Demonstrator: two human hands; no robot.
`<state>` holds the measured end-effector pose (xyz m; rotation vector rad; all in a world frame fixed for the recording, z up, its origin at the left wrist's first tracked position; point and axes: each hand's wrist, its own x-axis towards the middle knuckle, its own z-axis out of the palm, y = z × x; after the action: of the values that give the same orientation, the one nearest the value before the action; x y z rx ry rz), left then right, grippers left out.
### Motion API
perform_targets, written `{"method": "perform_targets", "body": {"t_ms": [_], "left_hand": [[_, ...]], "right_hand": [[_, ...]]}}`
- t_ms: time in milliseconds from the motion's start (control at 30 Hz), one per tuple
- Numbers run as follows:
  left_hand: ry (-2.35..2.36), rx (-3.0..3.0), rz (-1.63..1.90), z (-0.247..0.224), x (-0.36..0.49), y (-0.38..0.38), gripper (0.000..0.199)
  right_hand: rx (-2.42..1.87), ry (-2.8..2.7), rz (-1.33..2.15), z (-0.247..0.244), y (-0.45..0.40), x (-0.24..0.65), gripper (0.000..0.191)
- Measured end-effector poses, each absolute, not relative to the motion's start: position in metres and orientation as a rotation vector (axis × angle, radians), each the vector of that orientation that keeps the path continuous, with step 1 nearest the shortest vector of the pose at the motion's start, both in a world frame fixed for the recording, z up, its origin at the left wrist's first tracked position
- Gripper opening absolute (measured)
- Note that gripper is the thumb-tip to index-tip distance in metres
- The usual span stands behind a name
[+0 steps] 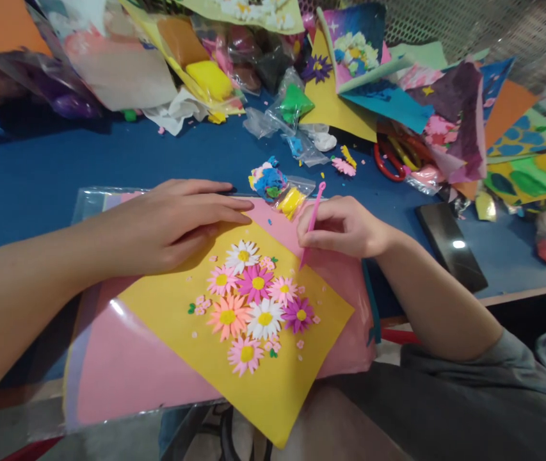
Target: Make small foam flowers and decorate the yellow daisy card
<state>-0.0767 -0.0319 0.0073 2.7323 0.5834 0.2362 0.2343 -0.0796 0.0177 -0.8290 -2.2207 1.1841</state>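
Note:
A yellow sheet lies turned at an angle, with several clay daisies in white, pink, orange and purple grouped on it. Tiny pink blossoms and green leaves sit around them. My left hand rests flat, fingers stretched out, over the sheet's upper left edge. In my right hand is a thin pink clay modelling tool, pinched between thumb and fingers. Its pointed tip is down at the sheet's upper right edge; whether it touches, I cannot tell. Under the sheet is a pink sheet in a clear sleeve.
Beyond my hands lie a mixed clay ball and a bag of yellow clay. A phone is at right, near red-handled scissors. Bagged clay, including a green lump, and coloured cards crowd the blue table's back.

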Motion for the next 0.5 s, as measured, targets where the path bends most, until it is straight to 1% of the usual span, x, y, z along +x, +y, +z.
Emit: {"method": "perform_targets", "body": {"t_ms": [200, 500], "left_hand": [[0.595, 2.745, 0.214, 0.009, -0.080, -0.029, 0.047], [0.627, 2.716, 0.253, 0.001, -0.085, -0.023, 0.046]], "right_hand": [[-0.736, -2.176, 1.200, 0.028, -0.084, 0.234, 0.029], [-0.500, -2.022, 1.165, 0.025, -0.104, 0.210, 0.013]]}}
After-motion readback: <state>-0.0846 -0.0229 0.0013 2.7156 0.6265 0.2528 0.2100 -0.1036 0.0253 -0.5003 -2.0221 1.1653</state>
